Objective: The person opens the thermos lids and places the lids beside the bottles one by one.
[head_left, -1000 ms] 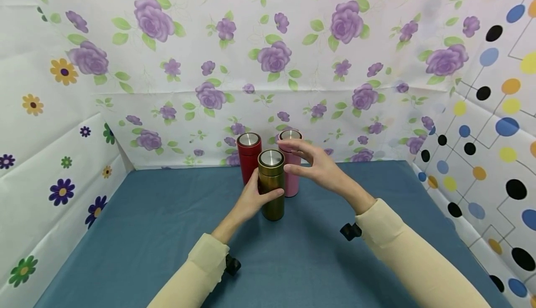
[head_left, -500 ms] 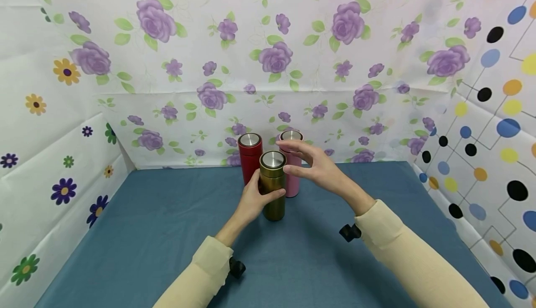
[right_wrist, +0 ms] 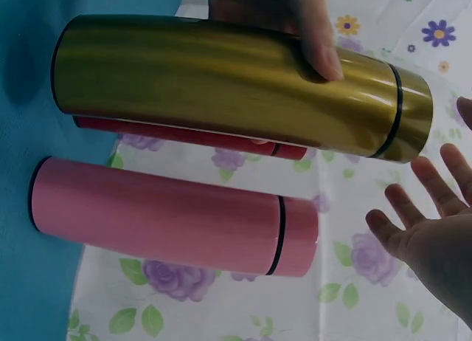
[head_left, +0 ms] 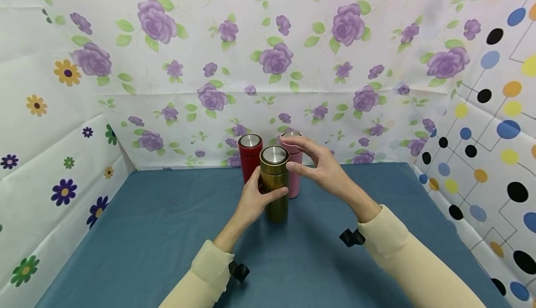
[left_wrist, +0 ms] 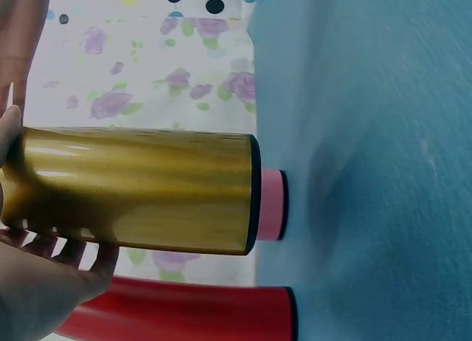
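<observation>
In the head view my left hand (head_left: 253,200) grips a gold thermos bottle (head_left: 276,205) with a silver-topped lid, thumb across its near side. The left wrist view has the gold bottle (left_wrist: 147,190) large, fingers wrapped under it. Its base looks slightly raised off the cloth, though contact cannot be judged surely. My right hand (head_left: 324,166) hovers beside the lid, fingers spread and bent loosely; the right wrist view has this hand (right_wrist: 442,238) apart from the bottle. Behind stand a red thermos (head_left: 250,159) and a pink thermos (head_left: 295,177), both upright and partly hidden.
A blue cloth (head_left: 167,215) covers the table. At its far edge rises a white flowered curtain (head_left: 234,66); a daisy-print sheet (head_left: 50,150) borders the left and a dotted sheet (head_left: 481,136) the right. The red and pink bottles stand close behind the gold one.
The gold bottle's top has come up a little and looks larger, with the left hand keeping its grip. The right hand has shifted slightly to the right, still beside the lid.
</observation>
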The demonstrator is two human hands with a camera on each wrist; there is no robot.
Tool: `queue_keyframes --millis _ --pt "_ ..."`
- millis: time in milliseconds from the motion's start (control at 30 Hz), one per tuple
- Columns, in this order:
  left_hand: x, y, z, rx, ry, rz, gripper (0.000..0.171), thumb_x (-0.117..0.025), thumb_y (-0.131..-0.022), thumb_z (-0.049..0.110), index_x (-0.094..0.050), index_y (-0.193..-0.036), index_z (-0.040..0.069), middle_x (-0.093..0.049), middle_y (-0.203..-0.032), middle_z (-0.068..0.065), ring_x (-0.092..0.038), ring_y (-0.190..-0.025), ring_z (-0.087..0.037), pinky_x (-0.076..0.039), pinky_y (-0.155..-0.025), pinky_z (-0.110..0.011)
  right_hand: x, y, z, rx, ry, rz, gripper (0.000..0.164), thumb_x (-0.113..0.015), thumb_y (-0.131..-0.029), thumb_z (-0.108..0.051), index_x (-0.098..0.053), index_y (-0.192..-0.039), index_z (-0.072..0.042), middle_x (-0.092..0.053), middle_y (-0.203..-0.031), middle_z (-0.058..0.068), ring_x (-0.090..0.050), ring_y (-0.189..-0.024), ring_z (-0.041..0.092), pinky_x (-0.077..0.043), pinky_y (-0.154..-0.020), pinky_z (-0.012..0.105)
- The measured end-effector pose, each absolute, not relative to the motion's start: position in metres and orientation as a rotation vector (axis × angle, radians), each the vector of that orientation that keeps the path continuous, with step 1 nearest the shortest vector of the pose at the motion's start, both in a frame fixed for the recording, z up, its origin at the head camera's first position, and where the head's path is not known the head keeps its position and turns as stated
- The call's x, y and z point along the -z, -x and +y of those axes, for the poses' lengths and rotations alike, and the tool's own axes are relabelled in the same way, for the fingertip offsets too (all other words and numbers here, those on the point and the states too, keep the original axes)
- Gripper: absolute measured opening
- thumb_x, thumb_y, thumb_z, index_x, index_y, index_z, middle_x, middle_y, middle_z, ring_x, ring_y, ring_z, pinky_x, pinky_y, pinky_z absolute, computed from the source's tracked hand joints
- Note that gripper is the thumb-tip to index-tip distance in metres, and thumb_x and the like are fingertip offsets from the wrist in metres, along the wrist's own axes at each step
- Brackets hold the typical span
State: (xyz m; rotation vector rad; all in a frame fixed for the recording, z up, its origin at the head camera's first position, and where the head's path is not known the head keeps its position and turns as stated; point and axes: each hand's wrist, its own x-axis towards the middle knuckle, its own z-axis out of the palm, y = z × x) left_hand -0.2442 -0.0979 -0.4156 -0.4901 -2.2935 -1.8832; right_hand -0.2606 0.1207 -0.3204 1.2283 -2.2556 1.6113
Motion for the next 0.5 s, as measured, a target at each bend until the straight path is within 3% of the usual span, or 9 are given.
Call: queue_keyframes --millis 267,500 --pt "0.406 0.234 -0.098 1.911 0.482 -2.300 0.075 -0.084 -0.089 0.039 -0.045 -0.151 0.022 -0.058 -0.139 -0.003 -0.060 -0.124 -0.026 -0.049 -0.107 -0.053 0.315 0.252 0.120 -1.548 -1.243 -2.207 0.050 -0.070 -0.101 -0.022 -0.057 -0.149 -0.015 -0.052 -0.153 -0.005 -0.045 -0.143 0.018 -0.030 -0.119 0.062" --pt "0.400 0.226 -0.099 1.941 0.512 -2.286 0.075 -0.084 -0.089 0.037 -0.046 -0.152 0.024 -0.060 -0.136 -0.003 -0.061 -0.119 -0.026 -0.052 -0.103 -0.051 0.310 0.243 0.123 -1.525 -1.240 -2.219 0.047 -0.072 -0.101 -0.020 -0.059 -0.146 -0.015 -0.052 -0.152 -0.006 -0.040 -0.147 0.015 -0.028 -0.121 0.057"
